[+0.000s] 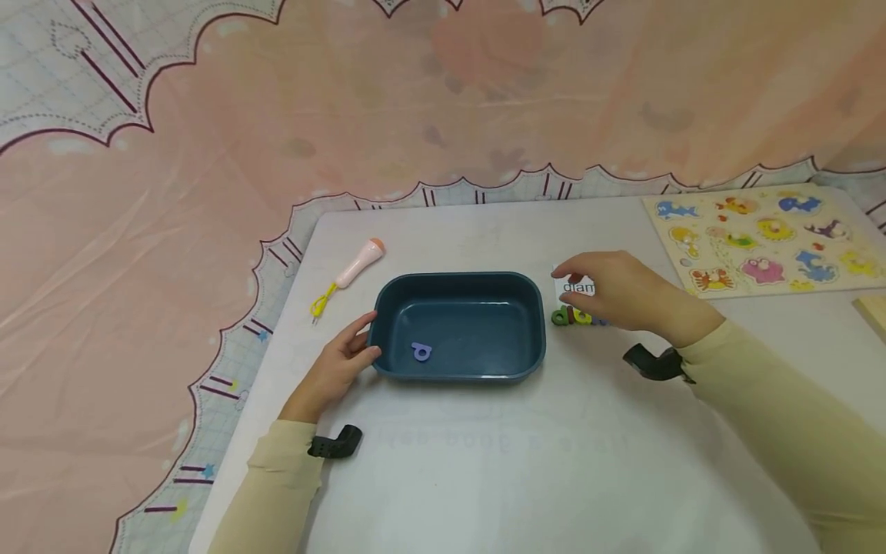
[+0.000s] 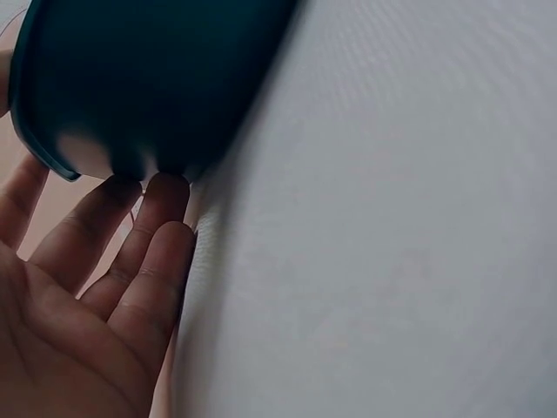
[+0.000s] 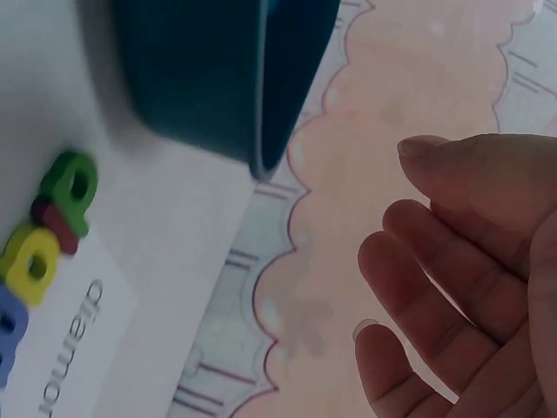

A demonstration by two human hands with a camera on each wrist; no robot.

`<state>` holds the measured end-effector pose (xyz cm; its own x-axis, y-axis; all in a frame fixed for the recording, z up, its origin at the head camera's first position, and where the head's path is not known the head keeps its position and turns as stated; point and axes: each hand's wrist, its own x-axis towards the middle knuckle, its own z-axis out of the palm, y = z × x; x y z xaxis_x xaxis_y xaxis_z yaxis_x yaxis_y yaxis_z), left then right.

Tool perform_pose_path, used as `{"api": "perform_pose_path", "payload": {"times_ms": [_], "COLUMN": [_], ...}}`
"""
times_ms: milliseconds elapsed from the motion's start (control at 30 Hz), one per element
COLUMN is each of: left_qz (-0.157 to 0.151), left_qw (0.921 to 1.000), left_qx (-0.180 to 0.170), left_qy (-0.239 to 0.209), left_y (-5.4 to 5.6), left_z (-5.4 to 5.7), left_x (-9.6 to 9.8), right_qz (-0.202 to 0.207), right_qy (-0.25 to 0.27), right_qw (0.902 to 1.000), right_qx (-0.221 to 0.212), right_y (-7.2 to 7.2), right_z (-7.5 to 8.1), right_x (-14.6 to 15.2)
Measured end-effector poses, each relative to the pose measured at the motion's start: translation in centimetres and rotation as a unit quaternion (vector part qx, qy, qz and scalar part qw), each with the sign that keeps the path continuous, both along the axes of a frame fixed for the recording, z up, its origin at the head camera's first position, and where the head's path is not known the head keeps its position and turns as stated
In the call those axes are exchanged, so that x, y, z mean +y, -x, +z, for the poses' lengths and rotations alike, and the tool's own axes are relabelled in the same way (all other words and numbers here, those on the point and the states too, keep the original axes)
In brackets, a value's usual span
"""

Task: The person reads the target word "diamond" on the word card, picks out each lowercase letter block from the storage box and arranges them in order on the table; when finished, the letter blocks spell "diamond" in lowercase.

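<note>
A dark teal plastic tray (image 1: pixel 460 369) sits on the white table, with a small purple letter (image 1: pixel 421 352) inside near its front left. My left hand (image 1: pixel 337 371) is at the tray's left end. In the left wrist view its fairly straight fingers (image 2: pixel 165 248) touch the end wall low down. To the tray's right, my right hand (image 1: pixel 626 296) hovers with loosely bent fingers and nothing between them. It partly covers a white printed card (image 1: pixel 562 286) and a row of colored letters below it. The right wrist view shows a green letter (image 3: pixel 70 187), a dark red one, a yellow one (image 3: pixel 30 266) and a blue one.
Behind the tray's left side lies a pink pen-like tool (image 1: pixel 360 263) with a yellow end. A wooden animal puzzle board (image 1: pixel 720 254) lies at the back right, and a pale wooden edge (image 1: pixel 874 314) shows at the far right. A patterned pink cloth (image 1: pixel 415 115) hangs behind the table.
</note>
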<state>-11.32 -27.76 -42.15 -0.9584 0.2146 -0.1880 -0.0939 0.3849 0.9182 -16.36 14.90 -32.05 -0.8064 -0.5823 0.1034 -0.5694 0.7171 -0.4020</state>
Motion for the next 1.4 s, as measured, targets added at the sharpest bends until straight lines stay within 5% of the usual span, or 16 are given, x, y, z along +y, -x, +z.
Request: {"api": "perform_pose_path", "payload": {"times_ms": [600,1100,1400], "left_qz": [0.003,0.003,0.004], "left_qw": [1.0,1.0,0.9997], "left_qx": [0.002,0.004,-0.001], "left_qy": [-0.003,-0.007,-0.023], "left_y": [0.3,0.2,-0.1], "left_z": [0.0,0.1,0.1], "left_x": [-0.1,-0.2,-0.1], "right_qz": [0.101,0.152,0.168], "right_qy": [0.02,-0.007,-0.048], "right_qw": [0.9947,0.988,0.9831], "right_qx": [0.0,-0.027,-0.055], "right_y": [1.3,2.4,2.7], "right_z": [-1.6,-0.6,-1.6], "right_x": [-8.0,-13.1,-15.1]}}
